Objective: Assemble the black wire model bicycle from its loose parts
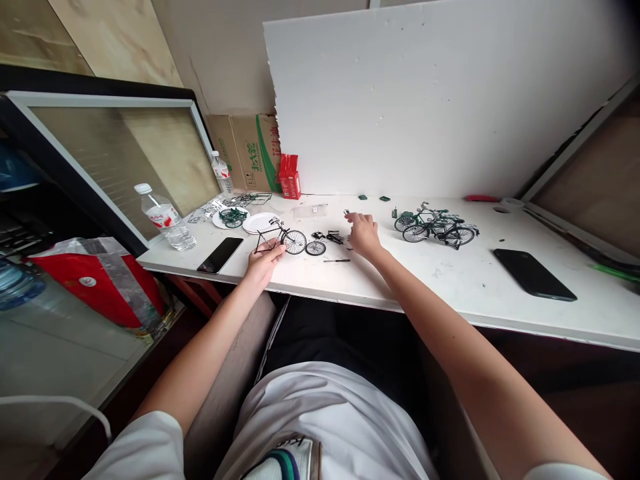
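Observation:
My left hand (265,265) is closed on a black model bicycle (270,239), holding its frame low over the table's front part. A spoked front wheel and handlebar are on the frame; no rear wheel shows on it. My right hand (364,235) is over the table with its fingers drawn together, a tiny dark piece at the fingertips that is too small to name. Between the hands lie a loose spoked wheel (315,249), small black parts (335,237) and a thin dark screwdriver-like tool (337,260).
Assembled model bicycles (435,227) stand to the right, before a black phone (535,274). At left are another phone (221,255), a plate (215,219) of green parts, a white lid-like disc (260,223) and a water bottle (167,220). A red box (290,177) stands behind.

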`<state>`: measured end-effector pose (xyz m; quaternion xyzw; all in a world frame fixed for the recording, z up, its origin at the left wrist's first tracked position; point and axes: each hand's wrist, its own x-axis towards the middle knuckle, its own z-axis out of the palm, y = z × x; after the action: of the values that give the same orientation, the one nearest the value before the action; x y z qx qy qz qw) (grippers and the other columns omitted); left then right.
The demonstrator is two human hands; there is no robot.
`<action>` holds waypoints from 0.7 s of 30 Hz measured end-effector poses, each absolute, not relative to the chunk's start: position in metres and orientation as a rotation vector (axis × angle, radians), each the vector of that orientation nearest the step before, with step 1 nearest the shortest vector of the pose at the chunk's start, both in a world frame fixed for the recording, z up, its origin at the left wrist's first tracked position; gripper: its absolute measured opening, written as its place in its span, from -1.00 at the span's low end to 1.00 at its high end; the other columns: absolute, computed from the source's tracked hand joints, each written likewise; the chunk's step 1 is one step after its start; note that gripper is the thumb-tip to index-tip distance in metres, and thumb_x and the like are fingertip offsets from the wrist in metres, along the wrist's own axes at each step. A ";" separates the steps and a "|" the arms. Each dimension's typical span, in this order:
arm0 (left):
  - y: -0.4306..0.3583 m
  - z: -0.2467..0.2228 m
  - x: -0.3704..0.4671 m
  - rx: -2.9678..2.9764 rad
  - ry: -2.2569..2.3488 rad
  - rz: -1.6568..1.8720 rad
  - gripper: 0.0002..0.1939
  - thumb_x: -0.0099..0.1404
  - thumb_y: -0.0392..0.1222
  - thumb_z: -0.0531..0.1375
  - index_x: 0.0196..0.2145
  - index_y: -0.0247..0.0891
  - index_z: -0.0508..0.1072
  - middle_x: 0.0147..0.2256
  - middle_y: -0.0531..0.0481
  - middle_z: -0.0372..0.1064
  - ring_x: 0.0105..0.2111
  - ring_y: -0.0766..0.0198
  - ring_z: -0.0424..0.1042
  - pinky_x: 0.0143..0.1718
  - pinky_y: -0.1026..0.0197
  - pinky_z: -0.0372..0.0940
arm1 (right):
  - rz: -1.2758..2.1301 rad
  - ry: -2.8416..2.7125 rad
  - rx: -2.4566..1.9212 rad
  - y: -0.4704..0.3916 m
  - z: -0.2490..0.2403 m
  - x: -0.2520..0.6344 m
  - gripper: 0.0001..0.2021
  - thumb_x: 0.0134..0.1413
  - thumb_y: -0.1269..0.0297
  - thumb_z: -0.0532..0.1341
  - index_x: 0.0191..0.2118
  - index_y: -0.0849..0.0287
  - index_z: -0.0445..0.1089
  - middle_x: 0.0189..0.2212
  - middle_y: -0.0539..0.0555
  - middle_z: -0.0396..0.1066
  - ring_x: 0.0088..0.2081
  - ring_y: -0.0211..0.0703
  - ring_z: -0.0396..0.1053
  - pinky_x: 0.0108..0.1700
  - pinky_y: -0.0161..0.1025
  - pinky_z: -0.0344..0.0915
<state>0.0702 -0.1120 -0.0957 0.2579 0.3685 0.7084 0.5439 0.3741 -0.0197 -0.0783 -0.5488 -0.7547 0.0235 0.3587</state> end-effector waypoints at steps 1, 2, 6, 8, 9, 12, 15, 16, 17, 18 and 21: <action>-0.112 -0.096 0.070 0.615 0.875 1.672 -0.58 -0.02 -0.54 0.54 -0.22 -0.32 0.58 -0.30 -0.02 0.62 -0.25 0.28 0.64 0.01 0.17 0.46 | 0.041 -1.954 -1.397 -0.013 -0.076 0.373 -0.51 0.13 0.54 0.14 0.17 0.15 0.40 0.08 0.33 0.52 0.15 0.41 0.25 0.09 0.30 0.26; -0.112 -0.096 0.070 0.621 0.872 1.663 -0.58 -0.01 -0.54 0.53 -0.21 -0.32 0.58 -0.30 -0.02 0.62 -0.26 0.28 0.64 0.01 0.17 0.46 | 0.032 -1.941 -1.382 -0.007 -0.075 0.373 -0.57 0.19 0.51 0.12 0.15 0.13 0.42 0.06 0.31 0.53 0.14 0.39 0.25 0.09 0.29 0.26; -0.111 -0.096 0.070 0.619 0.859 1.658 -0.59 0.00 -0.54 0.53 -0.21 -0.32 0.59 -0.30 -0.02 0.62 -0.26 0.28 0.64 0.01 0.17 0.46 | 0.089 -1.846 -1.402 0.004 -0.081 0.381 -0.70 0.45 0.15 0.05 -0.04 0.13 0.50 -0.02 0.32 0.58 0.08 0.38 0.29 0.07 0.27 0.27; -0.112 -0.095 0.071 0.613 0.859 1.660 -0.60 -0.01 -0.54 0.53 -0.22 -0.32 0.58 -0.30 -0.02 0.62 -0.26 0.28 0.64 0.02 0.17 0.46 | 0.117 -1.829 -1.351 0.004 -0.085 0.391 -0.60 0.48 0.00 0.02 -0.12 0.13 0.52 -0.12 0.31 0.60 0.02 0.32 0.33 0.08 0.22 0.28; -0.112 -0.094 0.072 0.615 0.859 1.656 -0.59 -0.01 -0.54 0.53 -0.22 -0.32 0.58 -0.30 -0.02 0.63 -0.26 0.28 0.64 0.02 0.17 0.46 | 0.113 -1.809 -1.314 0.003 -0.088 0.397 -0.55 0.50 -0.01 -0.02 -0.13 0.12 0.53 -0.15 0.29 0.61 0.01 0.29 0.34 0.09 0.20 0.29; -0.113 -0.093 0.072 0.622 0.844 1.641 -0.59 -0.01 -0.54 0.52 -0.22 -0.33 0.58 -0.29 -0.03 0.63 -0.26 0.29 0.64 0.02 0.17 0.46 | 0.070 -1.765 -1.343 0.002 -0.091 0.412 -0.51 0.50 -0.06 -0.04 -0.15 0.11 0.56 -0.20 0.27 0.62 0.02 0.31 0.35 0.10 0.21 0.28; -0.114 -0.094 0.071 0.616 0.830 1.643 -0.59 -0.01 -0.54 0.52 -0.21 -0.33 0.58 -0.29 -0.04 0.64 -0.25 0.28 0.64 0.02 0.17 0.46 | 0.079 -1.834 -1.404 0.000 -0.093 0.415 -0.59 0.42 -0.08 0.13 -0.22 0.11 0.58 -0.17 0.28 0.63 0.08 0.39 0.33 0.11 0.27 0.27; -0.113 -0.094 0.071 0.617 0.829 1.642 -0.59 -0.01 -0.53 0.52 -0.21 -0.33 0.58 -0.28 -0.04 0.64 -0.24 0.27 0.64 0.03 0.16 0.46 | 0.083 -1.863 -1.402 -0.001 -0.093 0.413 -0.63 0.38 -0.06 0.18 -0.22 0.10 0.58 -0.16 0.27 0.63 0.10 0.40 0.32 0.12 0.28 0.27; -0.113 -0.095 0.071 0.620 0.829 1.641 -0.58 -0.01 -0.53 0.53 -0.20 -0.33 0.58 -0.28 -0.05 0.64 -0.23 0.26 0.64 0.04 0.14 0.45 | 0.082 -1.891 -1.384 -0.002 -0.093 0.411 -0.68 0.35 -0.03 0.22 -0.22 0.08 0.59 -0.16 0.25 0.64 0.10 0.40 0.33 0.12 0.28 0.27; -0.113 -0.095 0.070 0.623 0.829 1.641 -0.58 -0.01 -0.53 0.53 -0.20 -0.34 0.58 -0.28 -0.05 0.64 -0.22 0.25 0.64 0.06 0.13 0.45 | 0.077 -1.916 -1.352 -0.003 -0.092 0.408 -0.72 0.34 0.02 0.24 -0.22 0.07 0.59 -0.18 0.23 0.64 0.09 0.38 0.34 0.11 0.27 0.29; -0.112 -0.096 0.070 0.631 0.822 1.641 -0.58 -0.02 -0.53 0.53 -0.21 -0.34 0.58 -0.28 -0.04 0.63 -0.22 0.25 0.64 0.07 0.12 0.45 | 0.016 -1.917 -1.216 -0.007 -0.090 0.398 -0.78 0.35 0.17 0.21 -0.22 0.08 0.59 -0.23 0.20 0.64 -0.03 0.27 0.40 0.09 0.20 0.32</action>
<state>0.0700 -0.1124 -0.0958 0.2681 0.3495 0.6976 0.5650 0.3983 -0.0065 -0.0901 -0.4856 -0.7654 0.0063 0.4223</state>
